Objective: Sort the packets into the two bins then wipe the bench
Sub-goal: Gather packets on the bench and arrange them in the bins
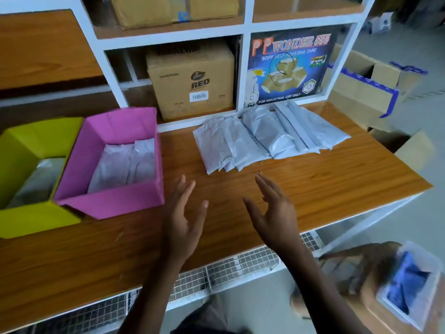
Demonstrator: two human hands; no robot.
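Both hands hovered above the tabletop (pixel 325 189) with nothing in them: the left hand (pixel 185 213) and the right hand (pixel 272 213) were held apart, palms turned toward each other, fingers straight and loosely spread, pointing toward the back of the tabletop. Just beyond the fingertips lay a heap of grey packets (pixel 265 138), overlapping one another in a rough fan against the rear edge of the wooden surface, right of centre. Left of the left hand stood the pink bin (pixel 108 201), set at a slight angle, with several grey packets (pixel 125 165) lying flat inside it. Touching its left side was the yellow-green bin (pixel 31 220), at the tabletop's left end; something pale and grey (pixel 36 182) lay inside, too blurred to make out clearly. Behind the tabletop rose a white-framed shelf (pixel 243 30); its lower compartments held a brown cardboard box (pixel 192 80) printed "RED" and a blue tape carton (pixel 286 66) marked "for industrial use only". Wire mesh (pixel 216 273) ran under the front edge of the tabletop. Low at the right, off the tabletop, a clear tub (pixel 431 266) held crumpled blue cloth (pixel 407 285), though that corner was blurred.
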